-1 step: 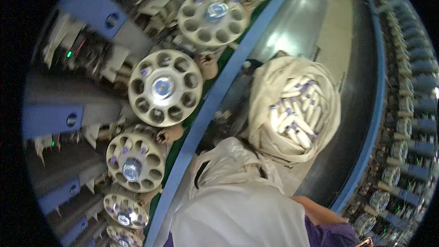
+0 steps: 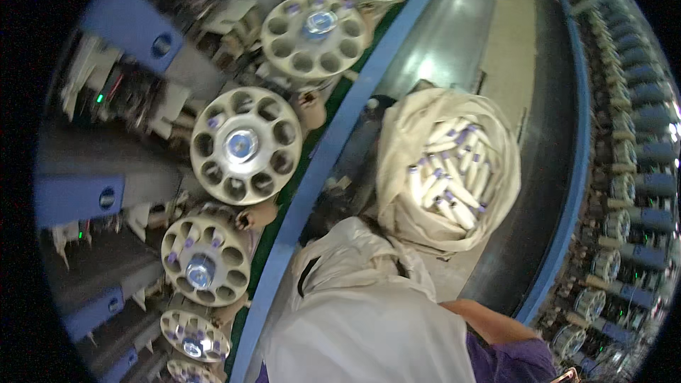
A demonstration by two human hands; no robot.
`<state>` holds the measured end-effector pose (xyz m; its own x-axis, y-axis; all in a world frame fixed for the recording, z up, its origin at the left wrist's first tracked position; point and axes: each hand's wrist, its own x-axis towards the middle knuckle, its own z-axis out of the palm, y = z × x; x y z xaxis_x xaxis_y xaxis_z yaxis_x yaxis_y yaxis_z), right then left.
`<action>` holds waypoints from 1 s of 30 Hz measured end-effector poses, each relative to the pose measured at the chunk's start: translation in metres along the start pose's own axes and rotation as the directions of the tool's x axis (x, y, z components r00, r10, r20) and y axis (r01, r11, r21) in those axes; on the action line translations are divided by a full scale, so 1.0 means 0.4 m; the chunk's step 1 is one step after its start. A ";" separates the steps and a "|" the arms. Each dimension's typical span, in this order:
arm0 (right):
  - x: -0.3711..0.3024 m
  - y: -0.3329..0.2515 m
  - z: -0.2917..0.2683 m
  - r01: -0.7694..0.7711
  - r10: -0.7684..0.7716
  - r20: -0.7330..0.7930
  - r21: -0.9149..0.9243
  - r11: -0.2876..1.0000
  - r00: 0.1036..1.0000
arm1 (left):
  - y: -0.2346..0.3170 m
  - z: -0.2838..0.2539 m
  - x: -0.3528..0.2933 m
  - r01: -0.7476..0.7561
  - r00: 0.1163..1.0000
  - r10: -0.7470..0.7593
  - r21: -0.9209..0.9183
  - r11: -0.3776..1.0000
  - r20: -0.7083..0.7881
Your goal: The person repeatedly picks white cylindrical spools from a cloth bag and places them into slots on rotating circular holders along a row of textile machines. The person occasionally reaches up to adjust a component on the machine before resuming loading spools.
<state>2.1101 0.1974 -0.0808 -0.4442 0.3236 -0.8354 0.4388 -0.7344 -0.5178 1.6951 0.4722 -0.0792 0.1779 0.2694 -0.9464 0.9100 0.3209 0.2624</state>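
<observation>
Lying jumbled in an open cream cloth sack point(image 2: 394, 177), white yarn cops point(image 2: 464, 215) look slim, tapered and fully wound, many with purple tube ends, a few dark-tipped, pointing different ways. Sack has a loose, crumpled, rolled rim and sits in the aisle just past the person's white apron point(image 2: 369, 326), right of a blue rail point(image 2: 358, 99) and round pocketed magazines point(image 2: 241, 145). Right forearm point(image 2: 489, 323) shows, purple-sleeved, but both hands are hidden, grip can't tell.

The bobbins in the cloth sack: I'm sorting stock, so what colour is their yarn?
The yarn is white, seen best in the head view.
</observation>
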 end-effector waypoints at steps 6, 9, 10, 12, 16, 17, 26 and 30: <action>-0.090 0.026 -0.326 0.216 -0.402 -0.411 -0.428 0.877 0.818 | 0.308 -0.079 0.023 -0.200 0.978 0.201 0.014 0.980 -0.052; -0.054 0.008 -0.491 0.063 -0.123 -0.962 -0.111 0.992 0.242 | 0.544 -0.064 0.055 -0.561 0.825 0.549 -0.081 0.824 -0.133; -0.034 0.008 -0.520 0.152 -0.044 -0.988 -0.020 0.988 0.151 | 0.624 -0.029 0.078 -0.639 0.767 0.638 -0.152 0.754 -0.064; 0.002 0.026 -0.530 0.233 0.112 -0.990 0.129 0.964 0.082 | 0.777 0.039 0.128 -0.713 0.676 0.716 -0.092 0.695 0.173; 0.016 0.145 -0.449 0.085 0.297 -0.954 0.292 0.953 -0.044 | 1.014 0.267 0.257 -0.878 0.430 0.830 -0.049 0.476 0.355; 0.007 0.183 -0.440 0.045 0.379 -0.918 0.376 0.925 -0.121 | 1.058 0.328 0.292 -0.881 0.396 0.837 -0.100 0.462 0.376; -0.014 0.473 -0.672 -0.397 0.088 -0.996 0.071 0.915 0.025 | 1.245 0.745 0.593 -0.290 0.836 0.546 0.805 0.518 -0.050; -0.024 0.563 -0.758 -0.570 -0.027 -0.948 -0.213 0.794 0.317 | 1.228 0.797 0.642 -0.053 0.852 0.448 0.807 0.589 -0.271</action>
<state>2.4500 0.2100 -0.2453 0.5878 0.6880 -0.4256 0.7678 -0.6402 0.0255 2.3070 0.4096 -0.2532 0.4579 0.6194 -0.6377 0.8283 -0.5577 0.0530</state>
